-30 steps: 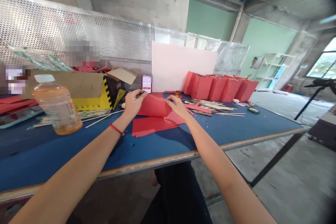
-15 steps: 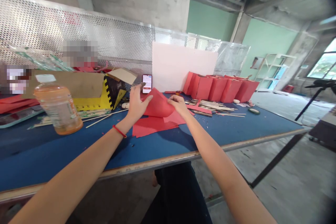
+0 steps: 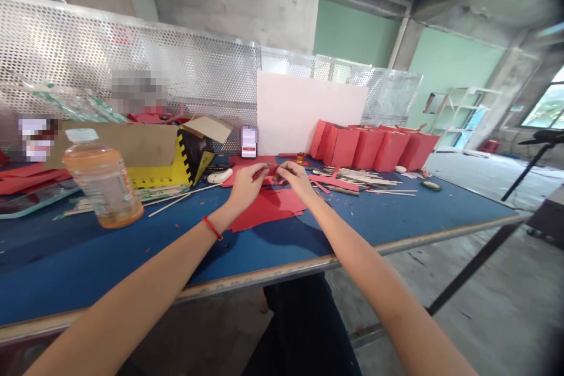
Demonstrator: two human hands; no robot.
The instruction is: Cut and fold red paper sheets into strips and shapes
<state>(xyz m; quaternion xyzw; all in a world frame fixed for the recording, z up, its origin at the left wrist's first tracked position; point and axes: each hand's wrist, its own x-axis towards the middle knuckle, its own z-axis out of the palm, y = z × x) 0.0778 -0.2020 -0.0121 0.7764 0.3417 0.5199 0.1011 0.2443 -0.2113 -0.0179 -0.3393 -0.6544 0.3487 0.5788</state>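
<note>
My left hand and my right hand are close together above the blue table, and their fingertips pinch a narrow fold of red paper. Much of that paper is hidden behind my fingers. Under my hands lie flat red paper sheets, touching the heel of my left hand. Another red sheet lies just beyond my left hand. A red string bracelet circles my left wrist.
A white eraser-like block lies left of my hands. Beyond stand a phone, a white board and a row of red paper pieces. Wooden sticks lie to the right; a juice bottle stands left.
The red paper held up between my hands is now pressed into a narrow fold. My hands have come closer together and lower, and the view has shifted slightly.
</note>
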